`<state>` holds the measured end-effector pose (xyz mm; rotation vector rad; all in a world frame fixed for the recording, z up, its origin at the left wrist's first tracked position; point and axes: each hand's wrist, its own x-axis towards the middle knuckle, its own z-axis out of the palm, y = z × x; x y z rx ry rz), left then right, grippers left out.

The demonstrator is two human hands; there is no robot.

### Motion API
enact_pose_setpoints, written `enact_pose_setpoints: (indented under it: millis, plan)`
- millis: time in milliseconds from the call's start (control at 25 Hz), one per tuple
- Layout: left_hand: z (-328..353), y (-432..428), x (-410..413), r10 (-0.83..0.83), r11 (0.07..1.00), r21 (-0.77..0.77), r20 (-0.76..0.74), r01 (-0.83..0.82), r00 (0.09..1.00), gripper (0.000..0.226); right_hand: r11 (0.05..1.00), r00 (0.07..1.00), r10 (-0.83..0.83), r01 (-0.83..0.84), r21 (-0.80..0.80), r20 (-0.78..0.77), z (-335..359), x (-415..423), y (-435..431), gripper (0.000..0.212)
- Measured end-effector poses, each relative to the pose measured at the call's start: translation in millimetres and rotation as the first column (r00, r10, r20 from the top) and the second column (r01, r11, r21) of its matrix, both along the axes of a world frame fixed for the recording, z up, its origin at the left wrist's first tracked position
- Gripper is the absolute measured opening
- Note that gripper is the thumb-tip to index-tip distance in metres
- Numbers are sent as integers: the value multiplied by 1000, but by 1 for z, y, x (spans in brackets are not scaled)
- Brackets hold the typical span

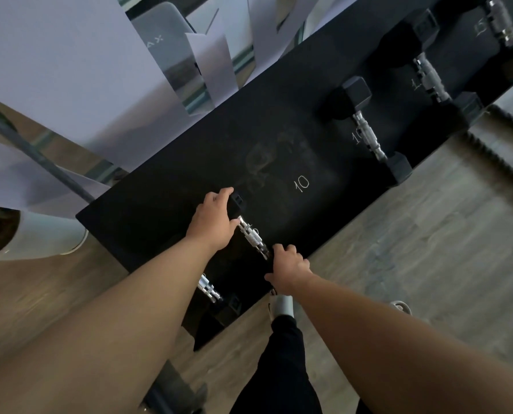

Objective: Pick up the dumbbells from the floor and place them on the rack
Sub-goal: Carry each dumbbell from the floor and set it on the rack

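Observation:
A small black hex dumbbell (252,236) with a chrome handle lies on the black rack shelf (189,180) near its left end. My left hand (213,222) grips its far head. My right hand (289,268) covers its near head at the shelf's front edge. A chalked "10" (302,183) marks the bare spot just to the right. Another dumbbell (210,289) shows on a lower level under my left forearm, partly hidden.
Further right on the shelf rest a 10-marked dumbbell (368,135), a larger one (429,76) and a third (501,22) at the top corner. A mirror wall (70,70) rises behind the rack. Wood-look floor (413,249) and my leg and shoe (282,306) lie below.

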<state>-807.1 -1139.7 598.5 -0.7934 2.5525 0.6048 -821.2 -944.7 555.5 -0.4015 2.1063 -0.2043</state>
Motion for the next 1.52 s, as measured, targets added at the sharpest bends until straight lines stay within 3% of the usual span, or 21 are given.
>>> enact_pose_setpoints:
  millis: [80, 160, 320, 480, 640, 840, 1040, 1320, 1520]
  plan:
    - [6, -2, -1, -24, 999, 30, 78, 21, 997, 83, 994, 995, -95, 97, -52, 38, 7, -8, 10, 96]
    - [21, -2, -1, -58, 998, 18, 110, 57, 992, 82, 967, 973, -233, 232, -102, 4, 20, -22, 28, 98]
    - [60, 13, -7, -226, 973, -55, -58, 223, 972, 46, 858, 880, -474, 471, -203, 38, 59, -62, 80, 61]
    - [96, 58, -43, -162, 949, 266, -53, 171, 985, 38, 692, 742, -669, 647, -319, 54, 108, -88, 165, 40]
    - [127, 124, -90, -314, 850, 450, 13, 275, 949, 42, 532, 571, -821, 773, -347, 15, 153, -72, 272, 36]
    - [172, 260, -125, -577, 707, 479, -33, 520, 816, 50, 287, 304, -953, 889, -357, -11, 199, -6, 402, 43]
    - [203, 412, -105, -751, 550, 440, -112, 710, 651, 62, 154, 158, -987, 899, -409, -23, 234, 71, 514, 40]
    - [209, 660, 7, -929, 299, 384, -92, 874, 358, 60, -78, -91, -996, 932, -353, -20, 218, 264, 694, 48]
    - [196, 820, 123, -973, 155, 416, -90, 896, 210, 49, -294, -312, -950, 908, -298, -13, 207, 423, 816, 36]
